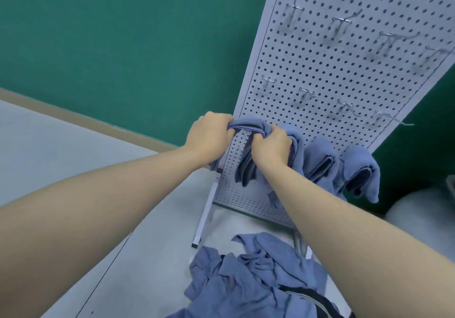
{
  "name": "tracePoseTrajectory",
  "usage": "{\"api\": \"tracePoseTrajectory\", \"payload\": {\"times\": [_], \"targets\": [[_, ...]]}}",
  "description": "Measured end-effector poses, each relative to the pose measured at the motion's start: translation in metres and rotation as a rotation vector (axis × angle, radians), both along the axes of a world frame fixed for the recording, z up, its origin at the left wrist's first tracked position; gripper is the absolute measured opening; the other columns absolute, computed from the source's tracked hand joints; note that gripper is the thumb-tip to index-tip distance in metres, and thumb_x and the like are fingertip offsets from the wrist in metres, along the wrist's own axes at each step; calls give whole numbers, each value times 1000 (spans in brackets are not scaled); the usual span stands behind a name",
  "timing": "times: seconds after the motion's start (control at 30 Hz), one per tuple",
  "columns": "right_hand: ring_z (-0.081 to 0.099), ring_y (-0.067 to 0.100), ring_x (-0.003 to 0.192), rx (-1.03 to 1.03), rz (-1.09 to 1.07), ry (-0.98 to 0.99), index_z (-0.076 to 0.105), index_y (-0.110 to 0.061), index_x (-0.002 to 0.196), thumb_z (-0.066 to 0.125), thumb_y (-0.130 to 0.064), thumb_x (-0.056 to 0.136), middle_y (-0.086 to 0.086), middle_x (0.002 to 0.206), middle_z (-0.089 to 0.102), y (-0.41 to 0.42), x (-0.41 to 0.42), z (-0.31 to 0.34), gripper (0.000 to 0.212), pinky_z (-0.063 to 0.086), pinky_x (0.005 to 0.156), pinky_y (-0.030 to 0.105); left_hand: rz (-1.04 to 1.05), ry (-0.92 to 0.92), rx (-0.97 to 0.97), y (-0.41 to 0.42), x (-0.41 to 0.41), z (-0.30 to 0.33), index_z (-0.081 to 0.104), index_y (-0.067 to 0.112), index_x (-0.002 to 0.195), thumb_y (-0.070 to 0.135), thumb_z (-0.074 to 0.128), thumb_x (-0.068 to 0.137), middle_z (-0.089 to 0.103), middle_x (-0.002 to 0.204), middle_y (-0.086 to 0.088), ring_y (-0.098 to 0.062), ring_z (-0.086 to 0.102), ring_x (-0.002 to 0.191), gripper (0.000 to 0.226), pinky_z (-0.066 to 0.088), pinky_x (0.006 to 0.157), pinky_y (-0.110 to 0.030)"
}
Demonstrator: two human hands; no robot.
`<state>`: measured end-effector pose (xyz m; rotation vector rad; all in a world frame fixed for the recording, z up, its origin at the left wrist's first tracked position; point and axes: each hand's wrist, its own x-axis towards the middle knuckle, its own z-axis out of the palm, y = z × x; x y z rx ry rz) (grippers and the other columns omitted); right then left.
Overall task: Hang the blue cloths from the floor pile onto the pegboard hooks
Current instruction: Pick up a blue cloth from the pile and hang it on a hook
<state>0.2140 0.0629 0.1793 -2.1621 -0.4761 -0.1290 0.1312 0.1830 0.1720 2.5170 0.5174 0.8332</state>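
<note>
A white pegboard (pixel 327 71) leans on a metal stand in front of the green wall. My left hand (pixel 209 135) and my right hand (pixel 272 145) both grip one blue cloth (pixel 246 125), stretching its hemmed edge between them at the lower left of the board. The rest of this cloth droops below my right hand. Two more blue cloths (pixel 320 160) (pixel 359 170) hang folded from hooks along the bottom row to the right. A pile of blue cloths (pixel 246 276) lies on the floor below my arms. Several bare metal hooks (pixel 342 21) stick out higher up.
The stand's white leg (pixel 204 219) reaches the grey floor next to the pile. A tan skirting strip (pixel 73 113) runs along the wall. A pale bundle (pixel 423 207) lies at the right edge behind the board.
</note>
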Motion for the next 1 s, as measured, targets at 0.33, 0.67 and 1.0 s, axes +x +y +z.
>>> {"api": "tracePoseTrajectory", "payload": {"times": [0.33,0.67,1.0], "targets": [[48,19,67,89,-116,21,56,-12,93,48,-12,102,1,76,52,24,38,-23,12,31,50,26,-54,-66,-189,16,57,-31,48,22,64,18,52,93,52,60,-1,-30,45,60,29,31,50,-33],[57,21,79,47,-62,12,65,-17,98,53,-4,95,-4,80,61,18,43,-54,18,42,74,27,-104,-54,-347,10,76,-69,45,23,65,24,58,96,50,60,1,-26,44,58,33,39,54,-35],[59,30,72,-31,-159,74,52,-19,74,56,-10,93,7,79,64,-1,39,-63,22,47,66,35,-65,243,-269,6,58,-85,67,16,91,42,72,91,72,89,-5,-31,67,83,27,58,75,-42]]}}
